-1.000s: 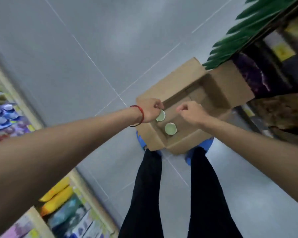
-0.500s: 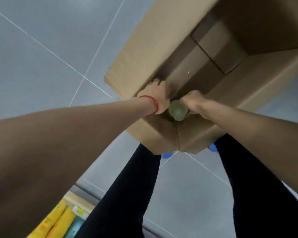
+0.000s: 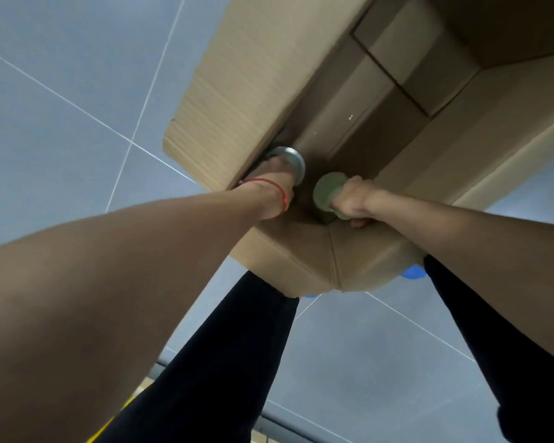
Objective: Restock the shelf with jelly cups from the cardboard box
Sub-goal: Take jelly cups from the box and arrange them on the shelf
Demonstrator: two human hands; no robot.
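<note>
An open cardboard box (image 3: 269,75) stands on the floor in front of my legs, seen from straight above. Both my hands are down inside its near corner. My left hand (image 3: 277,174), with a red string on the wrist, is closed around a jelly cup (image 3: 293,159) whose round pale lid shows beyond the fingers. My right hand (image 3: 354,199) grips a second, greenish jelly cup (image 3: 325,191) by its side. The rest of the box bottom that shows is bare cardboard.
Grey tiled floor (image 3: 61,75) surrounds the box. My black trouser legs (image 3: 237,346) stand just behind it, with blue shoes (image 3: 413,272) peeking out under the box edge. A shelf edge with a yellow packet (image 3: 109,426) shows at the bottom left.
The view has dropped much closer to the box. Both hands have gone from its rim down into the near corner, and each has closed on a jelly cup.
</note>
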